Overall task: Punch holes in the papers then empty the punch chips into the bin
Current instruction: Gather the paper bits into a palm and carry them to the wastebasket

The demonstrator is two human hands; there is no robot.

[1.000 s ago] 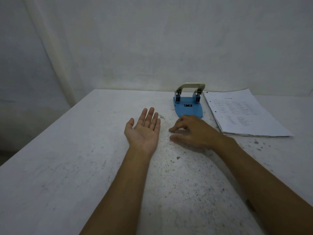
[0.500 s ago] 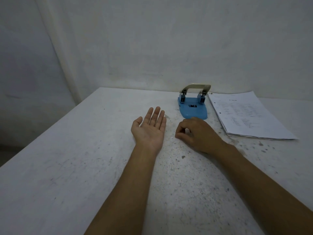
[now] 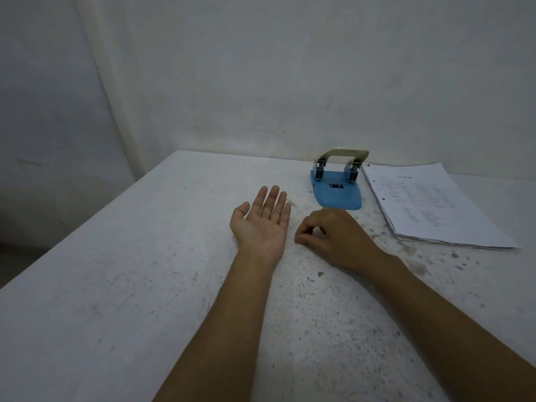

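my left hand (image 3: 262,224) lies palm up on the white worktop (image 3: 116,285), fingers straight and held together, nothing in it. just beside it my right hand (image 3: 333,236) rests knuckles up with fingers curled, thumb and forefinger pinched together; whether a chip sits between them i cannot tell. the blue hole punch (image 3: 338,188) stands near the far edge of the worktop, just beyond my right hand, its cream lever raised at the far end and its rounded base pointing back toward me, long axis running from far edge to near. right of it, close to the punch, the stack of papers (image 3: 429,207) lies flat, its long side angled toward the right edge, punched holes showing along its left margin. dark specks dot the worktop around my right wrist.
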